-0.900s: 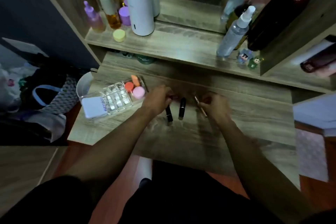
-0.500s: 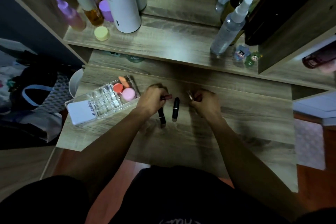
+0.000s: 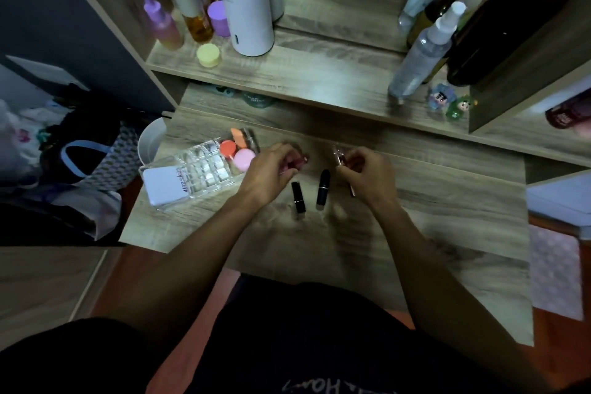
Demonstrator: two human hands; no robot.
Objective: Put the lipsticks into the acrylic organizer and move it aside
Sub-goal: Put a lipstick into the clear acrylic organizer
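Our left hand (image 3: 271, 169) closed around a pink lipstick (image 3: 299, 162) at mid-frame, and our right hand (image 3: 367, 174) gripped a slim gold-capped one (image 3: 338, 155) just right of it. Between our hands, slightly lower, two black lipsticks (image 3: 298, 197) (image 3: 322, 187) lay side by side on the table (image 3: 447, 217). Left of centre sat the organizer (image 3: 204, 169), with a white card (image 3: 166, 185) at its near end and round sponges (image 3: 243, 158) at its far end.
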